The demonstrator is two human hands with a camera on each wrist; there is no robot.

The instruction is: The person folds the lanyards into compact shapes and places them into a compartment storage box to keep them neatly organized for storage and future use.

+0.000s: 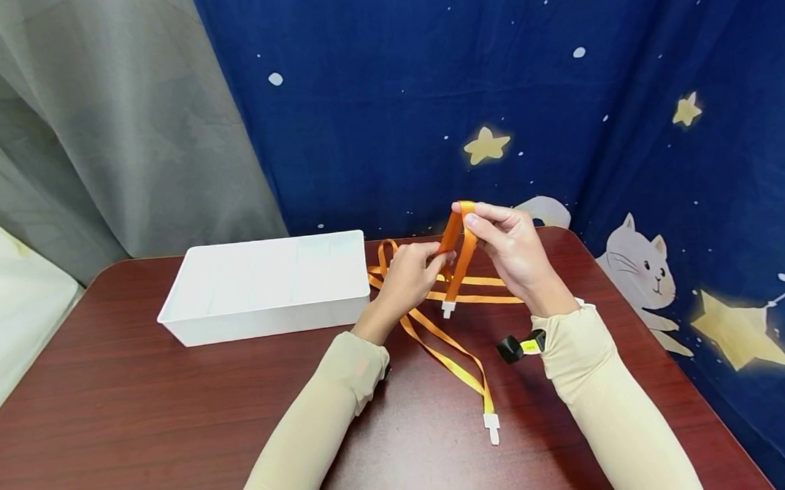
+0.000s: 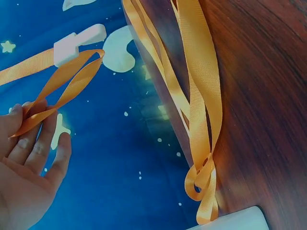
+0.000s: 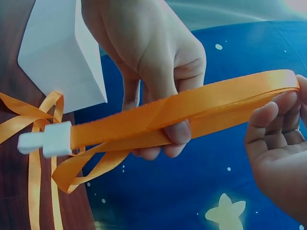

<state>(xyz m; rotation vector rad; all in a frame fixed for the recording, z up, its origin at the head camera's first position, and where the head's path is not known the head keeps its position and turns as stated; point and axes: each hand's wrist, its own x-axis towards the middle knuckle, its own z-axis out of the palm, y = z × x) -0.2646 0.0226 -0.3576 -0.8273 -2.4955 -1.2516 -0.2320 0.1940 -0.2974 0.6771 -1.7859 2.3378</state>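
Observation:
An orange lanyard (image 1: 461,267) is held up folded in loops above the table, its white plastic clip (image 3: 57,139) hanging at the lower end. At the top of the fold, my right hand (image 1: 514,247) pinches the strap between thumb and fingers. My left hand (image 1: 410,273) holds the folded strap lower down, with the thumb across its near side in the right wrist view. A short loop sticks out past the left hand, beside the clip. Beneath the hands lie more orange lanyards (image 1: 446,356), one ending in a white clip (image 1: 492,427) toward the table's front.
Left of the hands stands a long white box (image 1: 271,323), close to the loose straps. The dark red-brown table (image 1: 176,422) ends at a blue star-patterned curtain (image 1: 387,128) behind. A black wrist camera (image 1: 518,348) is strapped at the right cuff.

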